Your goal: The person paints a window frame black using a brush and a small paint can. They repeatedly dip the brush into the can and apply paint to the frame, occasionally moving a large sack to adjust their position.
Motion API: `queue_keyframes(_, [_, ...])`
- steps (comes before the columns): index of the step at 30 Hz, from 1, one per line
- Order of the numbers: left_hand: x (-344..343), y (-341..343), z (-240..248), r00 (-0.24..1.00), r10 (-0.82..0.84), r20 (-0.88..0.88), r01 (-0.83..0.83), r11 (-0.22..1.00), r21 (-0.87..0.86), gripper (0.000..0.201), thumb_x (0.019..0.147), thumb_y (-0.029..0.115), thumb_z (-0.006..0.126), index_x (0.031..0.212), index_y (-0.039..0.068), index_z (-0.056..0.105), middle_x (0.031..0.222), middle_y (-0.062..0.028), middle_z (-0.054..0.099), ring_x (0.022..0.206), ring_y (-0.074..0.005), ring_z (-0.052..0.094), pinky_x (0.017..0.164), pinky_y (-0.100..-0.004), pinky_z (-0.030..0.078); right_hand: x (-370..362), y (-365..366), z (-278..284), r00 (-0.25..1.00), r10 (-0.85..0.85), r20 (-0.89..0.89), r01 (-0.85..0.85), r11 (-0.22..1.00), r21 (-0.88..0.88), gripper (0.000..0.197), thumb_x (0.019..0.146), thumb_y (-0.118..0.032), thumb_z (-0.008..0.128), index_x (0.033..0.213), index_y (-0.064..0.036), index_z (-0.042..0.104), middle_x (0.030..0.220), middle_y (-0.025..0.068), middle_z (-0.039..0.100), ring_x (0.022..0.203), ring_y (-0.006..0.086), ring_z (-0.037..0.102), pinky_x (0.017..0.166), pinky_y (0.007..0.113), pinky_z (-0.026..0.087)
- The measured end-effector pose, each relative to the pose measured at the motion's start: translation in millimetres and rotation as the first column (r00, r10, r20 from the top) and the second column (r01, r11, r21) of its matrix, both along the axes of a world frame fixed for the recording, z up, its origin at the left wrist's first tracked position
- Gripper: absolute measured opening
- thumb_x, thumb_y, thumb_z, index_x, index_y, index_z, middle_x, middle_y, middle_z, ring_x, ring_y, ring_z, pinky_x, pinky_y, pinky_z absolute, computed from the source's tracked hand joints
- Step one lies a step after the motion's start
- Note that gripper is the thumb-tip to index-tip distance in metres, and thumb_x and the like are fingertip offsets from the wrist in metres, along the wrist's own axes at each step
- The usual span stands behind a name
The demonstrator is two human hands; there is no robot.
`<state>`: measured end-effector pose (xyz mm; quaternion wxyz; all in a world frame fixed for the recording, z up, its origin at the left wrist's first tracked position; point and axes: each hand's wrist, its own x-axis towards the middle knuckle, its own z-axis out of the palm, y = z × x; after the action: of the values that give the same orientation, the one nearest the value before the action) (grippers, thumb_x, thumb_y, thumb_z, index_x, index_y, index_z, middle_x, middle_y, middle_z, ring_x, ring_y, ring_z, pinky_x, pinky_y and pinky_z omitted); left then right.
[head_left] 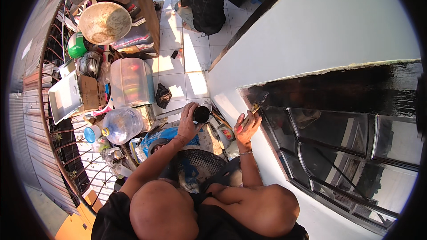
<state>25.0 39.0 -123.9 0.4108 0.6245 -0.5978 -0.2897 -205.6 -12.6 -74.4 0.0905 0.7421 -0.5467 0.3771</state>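
My left hand (188, 122) is closed around a small round can (201, 114) whose inside looks black. In my right hand (247, 129) a paintbrush (255, 108) is pinched between the fingers, its dark tip slanting up to the right. That tip is at the left end of a dark window frame (307, 90); whether it touches the wood I cannot tell. The frame is glossy black in places, with a streaky patch at its far right. Reddish marks show on my right hand.
A white wall (320, 31) runs above the window. Another person (203, 6) crouches at the far end of the tiled floor. At left are a large clear bottle (123, 126), a translucent bin (131, 82), a round basin (105, 23) and a curved metal railing (50, 144).
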Motion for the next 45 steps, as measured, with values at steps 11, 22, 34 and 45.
queue_keyframes(11, [1, 0, 2, 1.0, -0.008, -0.017, 0.008, 1.0, -0.007, 0.082, 0.07, 0.004, 0.084, 0.143, 0.005, 0.047, 0.141, -0.0191, 0.051, 0.133, -0.0434, 0.047, 0.114, -0.0501, 0.04, -3, -33, -6, 0.99, -0.035, -0.134, 0.031, 0.999, -0.03, 0.038, 0.084, 0.002, 0.074, 0.116, -0.0041, 0.056, 0.11, 0.0188, 0.058, 0.089, 0.0363, 0.059, 0.074, 0.045, 0.051])
queue_keyframes(22, [2, 0, 4, 1.0, -0.009, -0.03, 0.009, 1.0, 0.001, 0.081, 0.07, 0.004, 0.084, 0.143, 0.005, 0.047, 0.141, -0.0187, 0.051, 0.133, -0.0432, 0.047, 0.114, -0.0496, 0.04, 2, -34, -3, 0.988, -0.054, -0.146, 0.042, 0.996, -0.08, 0.034, 0.084, 0.003, 0.072, 0.113, -0.0051, 0.056, 0.106, 0.0186, 0.057, 0.091, 0.0374, 0.058, 0.075, 0.048, 0.05])
queue_keyframes(34, [3, 1, 0, 1.0, -0.004, -0.016, 0.004, 1.0, 0.006, 0.081, 0.07, 0.004, 0.084, 0.143, 0.005, 0.047, 0.142, -0.0189, 0.05, 0.134, -0.0431, 0.046, 0.114, -0.0496, 0.039, 2, -35, -8, 0.982, -0.057, -0.183, 0.046, 0.997, -0.061, 0.035, 0.086, -0.001, 0.071, 0.117, -0.0055, 0.056, 0.109, 0.0171, 0.058, 0.093, 0.0375, 0.058, 0.079, 0.049, 0.047])
queue_keyframes(45, [3, 2, 0, 1.0, 0.0, -0.022, 0.0, 1.0, 0.005, 0.08, 0.07, 0.005, 0.084, 0.142, 0.005, 0.047, 0.141, -0.0188, 0.051, 0.134, -0.0431, 0.046, 0.115, -0.0496, 0.039, 6, -32, -12, 0.971, -0.094, -0.221, 0.095, 0.995, -0.005, 0.028, 0.09, -0.008, 0.068, 0.115, -0.005, 0.056, 0.11, 0.0165, 0.058, 0.096, 0.0362, 0.057, 0.083, 0.049, 0.044])
